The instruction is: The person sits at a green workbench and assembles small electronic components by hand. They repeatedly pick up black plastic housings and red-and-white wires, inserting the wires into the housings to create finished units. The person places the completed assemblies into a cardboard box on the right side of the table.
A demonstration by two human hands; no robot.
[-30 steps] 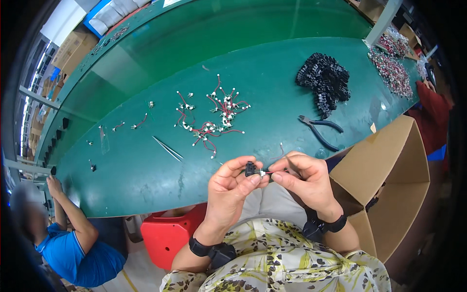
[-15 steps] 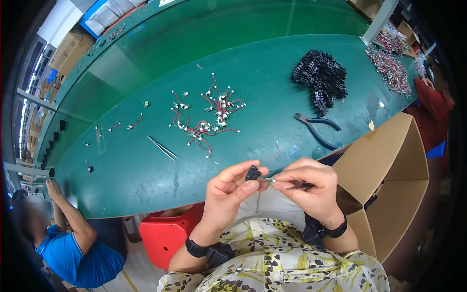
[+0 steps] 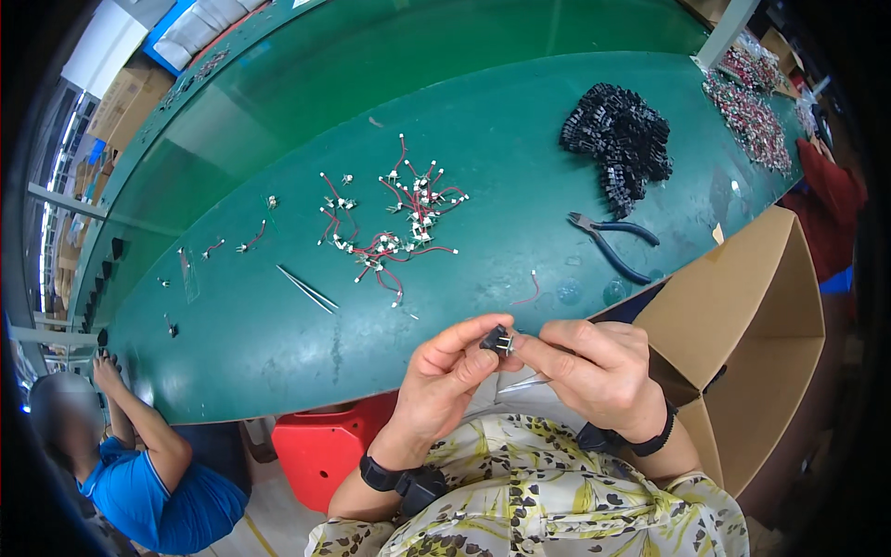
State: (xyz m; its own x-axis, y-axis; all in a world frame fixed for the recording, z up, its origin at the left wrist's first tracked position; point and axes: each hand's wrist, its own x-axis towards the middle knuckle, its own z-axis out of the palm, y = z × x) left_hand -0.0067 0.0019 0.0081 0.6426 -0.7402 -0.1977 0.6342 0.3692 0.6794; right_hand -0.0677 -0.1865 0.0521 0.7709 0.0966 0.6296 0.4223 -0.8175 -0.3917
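Observation:
Just past the table's front edge, my left hand [image 3: 445, 367] is closed on a small black plastic housing [image 3: 493, 338], pinched between thumb and fingers. Metal prongs [image 3: 505, 344] of a small part stand at the housing's right side. My right hand [image 3: 599, 371] is closed too, its fingertips pressed against that part. A slim silver pointed tool, which looks like tweezers [image 3: 522, 383], sticks out below the right fingers; the rest of it is hidden in the palm.
Red-wired small parts [image 3: 422, 218] lie mid-table, with tweezers [image 3: 308, 289] to their left. Blue-handled cutters [image 3: 613, 243] rest below a black housing heap [image 3: 617, 139]. An open cardboard box [image 3: 733, 306] stands right, a red stool [image 3: 325, 450] left. A co-worker [image 3: 158, 464] sits at left.
My right fingers have come up against the black housing, bringing the small part to it. The housing has turned, showing metal prongs. The tool in my right hand now points left, below the fingers.

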